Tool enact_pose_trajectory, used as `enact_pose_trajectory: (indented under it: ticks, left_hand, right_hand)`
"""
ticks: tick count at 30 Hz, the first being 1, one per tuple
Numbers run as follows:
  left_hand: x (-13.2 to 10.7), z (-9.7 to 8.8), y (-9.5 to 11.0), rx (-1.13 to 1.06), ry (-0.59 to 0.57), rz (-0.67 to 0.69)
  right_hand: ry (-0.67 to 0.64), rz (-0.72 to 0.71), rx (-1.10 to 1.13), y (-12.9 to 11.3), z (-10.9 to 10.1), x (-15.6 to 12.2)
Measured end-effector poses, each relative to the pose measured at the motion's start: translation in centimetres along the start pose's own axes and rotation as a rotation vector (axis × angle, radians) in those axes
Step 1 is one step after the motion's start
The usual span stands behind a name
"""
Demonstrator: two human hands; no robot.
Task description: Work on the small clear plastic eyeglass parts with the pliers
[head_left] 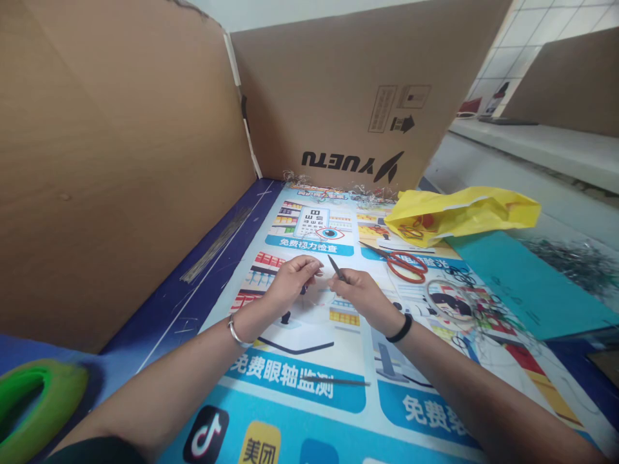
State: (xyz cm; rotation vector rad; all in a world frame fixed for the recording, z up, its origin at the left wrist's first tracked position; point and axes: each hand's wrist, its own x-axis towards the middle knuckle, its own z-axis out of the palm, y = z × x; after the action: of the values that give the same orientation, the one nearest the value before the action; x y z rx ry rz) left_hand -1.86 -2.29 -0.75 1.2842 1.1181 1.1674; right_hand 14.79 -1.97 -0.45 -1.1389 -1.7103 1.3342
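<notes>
Left hand: The person's left hand [296,280] reaches in over the printed sheet, thumb and fingers drawn close together at the tips. Whether they pinch a fine strand is too small to tell.
Right hand: The right hand [365,293] is closed around a slim, dark-grey pointed tool [337,269], held just above the sheet in the gap between the two hands. Its tip slants up and away from the person, near the left fingertips.
Wrists: A silver metal bangle [236,332] circles the left wrist; a black band [400,328] circles the right.
Printed sheet: A blue and white poster with Chinese lettering [370,412] covers much of the work surface. A thin dark rod [336,381] lies across it, nearer the person than the hands.
Scissors: A pair of scissors with orange-red handles [411,279] lies beyond the right hand, blades pointing far left.
Right side: A bright yellow plastic bag [503,203] lies past the scissors, its mouth towards the left. Nearer is a flat teal sheet [541,290], with a tangle of dark, shiny strands [580,264] beside it.
Left side: A bundle of thin, straight metallic wires [217,245] lies along the blue surface. A green and yellow ring-shaped roll [72,399] sits in the near corner.
Walls: Tall brown cardboard panels [126,161] stand at the left and back, the rear one printed with upside-down black "YUETU".
</notes>
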Motion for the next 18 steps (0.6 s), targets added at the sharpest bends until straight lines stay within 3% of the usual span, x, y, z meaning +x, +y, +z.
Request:
enact_pose_trajectory:
  ticks: [6, 18]
  left_hand:
    - [-0.04, 0.04, 0.10, 0.022, -0.028, 0.011]
    - [-0.17, 0.16, 0.13, -0.037, 0.061, 0.080]
  right_hand:
    - [0.002, -0.004, 0.029, 0.19, -0.06, 0.09]
    - [-0.034, -0.042, -0.131, -0.28, 0.00, 0.08]
